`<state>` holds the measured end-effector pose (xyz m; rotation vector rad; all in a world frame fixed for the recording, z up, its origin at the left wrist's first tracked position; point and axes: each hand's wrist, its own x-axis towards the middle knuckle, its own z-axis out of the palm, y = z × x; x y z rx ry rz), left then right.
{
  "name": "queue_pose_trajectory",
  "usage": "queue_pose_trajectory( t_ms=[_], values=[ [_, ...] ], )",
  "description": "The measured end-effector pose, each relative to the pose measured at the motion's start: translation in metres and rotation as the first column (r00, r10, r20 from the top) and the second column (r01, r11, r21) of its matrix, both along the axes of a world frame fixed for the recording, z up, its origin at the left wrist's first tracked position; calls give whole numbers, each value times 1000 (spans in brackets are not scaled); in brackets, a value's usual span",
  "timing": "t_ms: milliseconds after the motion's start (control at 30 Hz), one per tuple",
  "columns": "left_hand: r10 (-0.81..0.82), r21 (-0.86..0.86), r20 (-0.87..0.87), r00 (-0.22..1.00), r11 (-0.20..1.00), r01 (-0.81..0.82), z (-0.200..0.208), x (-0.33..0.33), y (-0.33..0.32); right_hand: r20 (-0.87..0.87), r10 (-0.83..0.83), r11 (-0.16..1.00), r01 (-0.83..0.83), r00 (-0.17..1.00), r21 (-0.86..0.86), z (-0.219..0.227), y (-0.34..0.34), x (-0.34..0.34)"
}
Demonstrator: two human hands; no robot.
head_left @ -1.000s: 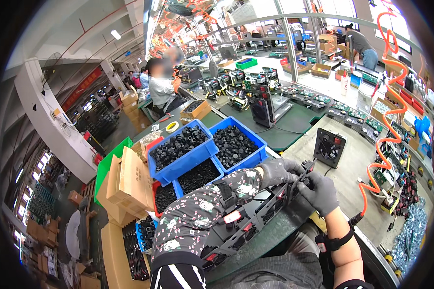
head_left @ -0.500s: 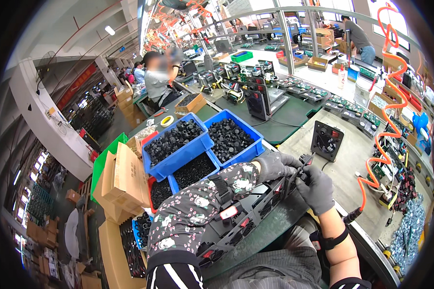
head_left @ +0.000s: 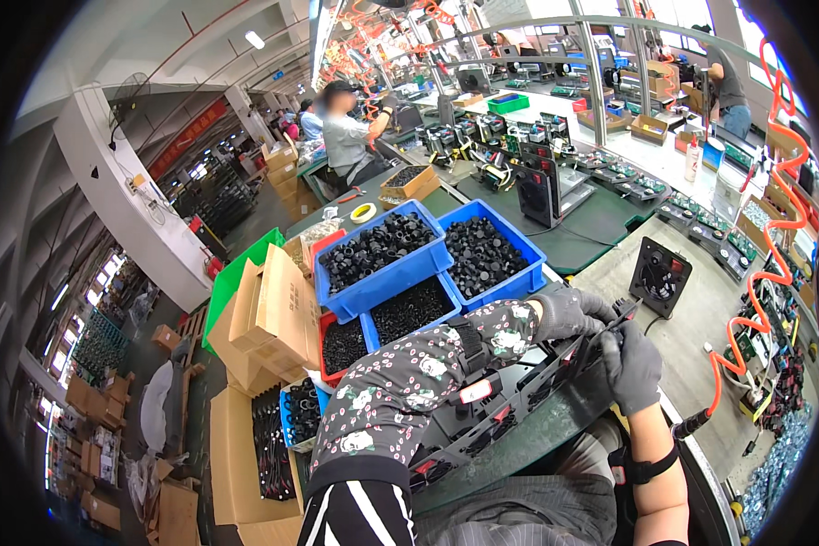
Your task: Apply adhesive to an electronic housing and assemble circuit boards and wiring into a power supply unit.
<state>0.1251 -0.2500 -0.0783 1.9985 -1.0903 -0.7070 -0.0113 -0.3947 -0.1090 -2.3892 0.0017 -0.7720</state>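
Note:
A row of black panels [head_left: 469, 439] with fans and red parts leans along the near bench edge, partly behind my left arm. My left hand [head_left: 569, 314], in a dark grey glove, reaches across and is closed on the top of the black panel at the row's right end. Close by, my right hand [head_left: 632, 371], also gloved, is closed with its fingertips against that panel's right side. Anything small between those fingertips is hidden. Beyond my hands, a black fan panel [head_left: 660, 278] stands upright on the bench.
Blue bins [head_left: 491, 250] of black plastic parts stand ahead left, beside a red bin [head_left: 344, 350] and cardboard boxes [head_left: 278, 309]. An orange coiled air hose [head_left: 755, 309] hangs at right. Circuit boards [head_left: 701, 227] line the bench. A co-worker [head_left: 346, 146] sits far left.
The whole view has swung left, so things sit further right. My right hand has turned slightly, its fingers more curled at the panel. The left hand keeps its hold.

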Motion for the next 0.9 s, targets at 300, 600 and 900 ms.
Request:
queue_pose_trajectory(
  t_ms=[300,600,900],
  values=[
    [-28,53,45,999,998,25,8,-4,-1,52,40,997,-44,998,67,-3,-5,0],
    [-86,69,186,979,995,75,-1,4,-2,-222,278,665,-21,935,747,-15,-13,8],
    [-61,173,171,983,984,31,10,-2,-4,211,57,998,-61,976,12,-7,-7,3]
  ],
)
